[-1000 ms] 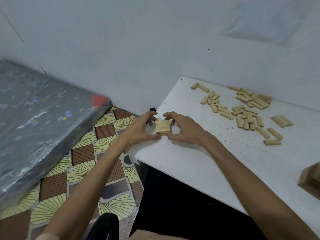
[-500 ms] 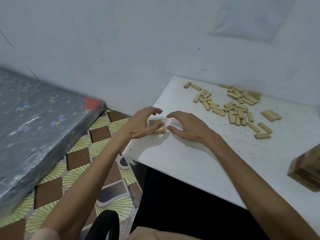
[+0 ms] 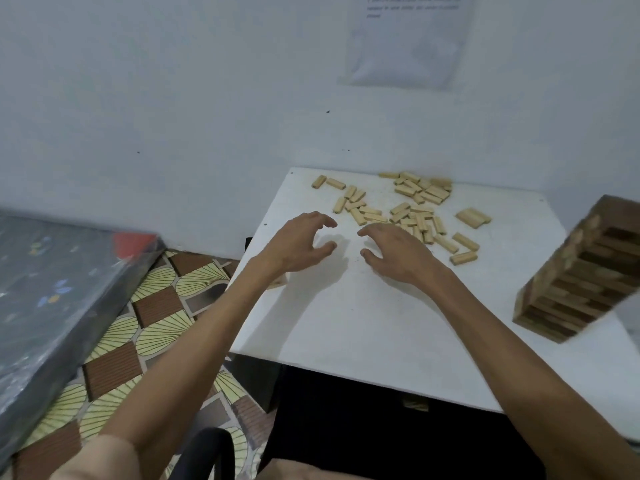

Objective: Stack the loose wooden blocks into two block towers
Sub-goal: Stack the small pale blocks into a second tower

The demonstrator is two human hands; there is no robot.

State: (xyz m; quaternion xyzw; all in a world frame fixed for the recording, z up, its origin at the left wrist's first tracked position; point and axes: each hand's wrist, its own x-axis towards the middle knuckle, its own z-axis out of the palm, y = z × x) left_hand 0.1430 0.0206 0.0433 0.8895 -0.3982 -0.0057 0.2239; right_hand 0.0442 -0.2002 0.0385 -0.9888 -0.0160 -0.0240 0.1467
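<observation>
Several loose wooden blocks (image 3: 408,211) lie scattered at the back of the white table (image 3: 346,323). A tall block tower (image 3: 581,271) stands at the table's right side, blurred. A small low block stack (image 3: 278,281) sits at the table's left edge, mostly hidden under my left wrist. My left hand (image 3: 301,242) hovers over the table with fingers loosely curled and holds nothing. Beside it, my right hand (image 3: 394,251) is also empty, its fingers spread near the front of the loose pile.
A flat group of three joined blocks (image 3: 472,218) lies right of the pile. A plastic-wrapped mattress (image 3: 52,289) stands on the patterned floor (image 3: 156,323) to the left. The wall runs right behind the table. A dark chair part (image 3: 204,452) is below.
Both hands let go of the small block stack at the table's left edge and moved right toward the loose pile. The view swung right, bringing the tall tower into sight.
</observation>
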